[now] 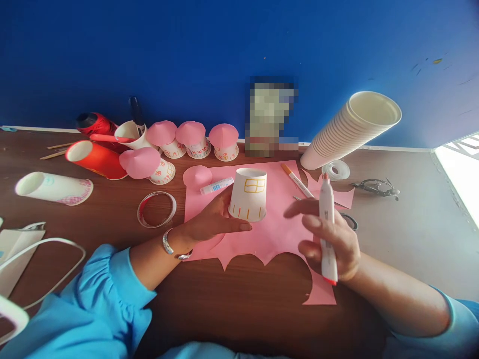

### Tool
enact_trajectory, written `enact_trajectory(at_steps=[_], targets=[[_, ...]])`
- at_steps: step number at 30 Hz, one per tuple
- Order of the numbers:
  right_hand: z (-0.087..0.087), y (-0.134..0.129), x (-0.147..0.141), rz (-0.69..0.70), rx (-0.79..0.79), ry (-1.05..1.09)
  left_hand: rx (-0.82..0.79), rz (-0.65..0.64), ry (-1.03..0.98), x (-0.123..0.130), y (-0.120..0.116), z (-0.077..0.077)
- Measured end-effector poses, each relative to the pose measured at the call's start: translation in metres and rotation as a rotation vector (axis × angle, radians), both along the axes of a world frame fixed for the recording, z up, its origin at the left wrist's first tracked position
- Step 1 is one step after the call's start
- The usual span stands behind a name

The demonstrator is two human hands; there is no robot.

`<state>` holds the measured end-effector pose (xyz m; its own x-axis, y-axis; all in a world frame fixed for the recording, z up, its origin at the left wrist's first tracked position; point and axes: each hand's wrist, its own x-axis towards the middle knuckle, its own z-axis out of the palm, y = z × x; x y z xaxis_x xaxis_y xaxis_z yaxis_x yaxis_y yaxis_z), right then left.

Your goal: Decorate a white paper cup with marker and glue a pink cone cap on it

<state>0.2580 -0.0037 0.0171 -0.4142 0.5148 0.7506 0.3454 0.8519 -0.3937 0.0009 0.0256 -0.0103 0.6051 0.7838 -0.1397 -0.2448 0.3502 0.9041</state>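
My left hand (215, 219) grips a white paper cup (245, 199), held upside down above a cut pink paper sheet (279, 239). A yellow window grid and a row of short yellow and red strokes are drawn on the cup. In my right hand (337, 239) is a white marker (327, 224) with a red end, its tip pointing up, apart from the cup. A glue stick (217, 186) and a second marker with an orange-brown cap (295, 178) lie on the pink sheet, along with a round pink paper piece (198, 176).
Several decorated cups with pink paper cone roofs (223, 137) stand along the back left. A tall stack of paper cups (348, 129) leans at the back right, near a tape roll (337, 170) and eyeglasses (376, 187). A tape ring (156, 209) and a red cup (97, 159) lie left.
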Motion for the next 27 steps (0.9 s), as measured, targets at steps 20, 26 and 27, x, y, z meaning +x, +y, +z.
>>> enact_trajectory(at_steps=[20,26,27], targets=[[0.01,-0.016,-0.011,0.033,0.007,-0.062,0.049,0.018,0.068,0.005,0.002,0.016],[0.011,-0.015,-0.011,0.032,0.015,-0.082,0.028,0.011,0.078,0.006,0.001,0.019],[0.011,-0.014,-0.011,0.033,0.018,-0.083,0.028,0.01,0.084,0.005,0.001,0.02]])
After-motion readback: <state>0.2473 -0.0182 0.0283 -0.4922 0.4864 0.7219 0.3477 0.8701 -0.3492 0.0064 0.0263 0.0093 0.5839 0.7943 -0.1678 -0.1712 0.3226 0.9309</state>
